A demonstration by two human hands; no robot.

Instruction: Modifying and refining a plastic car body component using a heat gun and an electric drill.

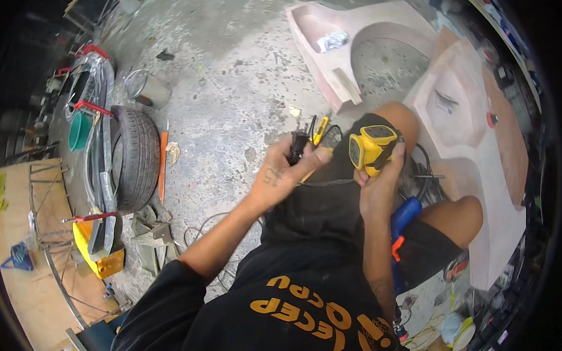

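Observation:
My right hand (379, 176) is closed around a yellow respirator (373, 148) with two squarish, dark-faced filters, held over my lap. To its left, my left hand (284, 169) grips a small black object (298, 147) whose exact kind is unclear. A slim yellow-and-black tool (321, 130) and a thin black loop (333, 136) show just beyond my left fingertips; whether that hand holds them I cannot tell. A thin pale cord (327, 183) runs between my two hands.
Large pale pink moulded panels (441, 107) lie ahead and to the right. A blue tool (406, 216) with an orange part is by my right thigh. Left are a tyre (138, 161), a metal can (149, 88), red clamps (93, 108) and a plywood sheet (13, 228). Cables (195, 234) trail nearby.

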